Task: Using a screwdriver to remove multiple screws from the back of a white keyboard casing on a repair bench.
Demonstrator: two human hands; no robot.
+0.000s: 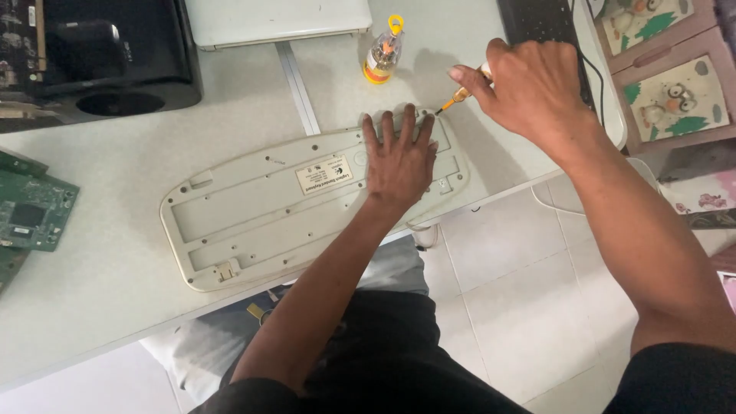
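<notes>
Head view: a keyboard is pinned face down on the table.
Left hand is spread flat on it; a screwdriver is pinched by the right hand, tip just beyond the left fingertips.

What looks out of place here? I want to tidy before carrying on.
The keyboard lies upside down and askew, one corner past the table edge. The left hand presses it flat; the right hand holds a screwdriver. Bare circuit boards sit loose nearby.
</notes>
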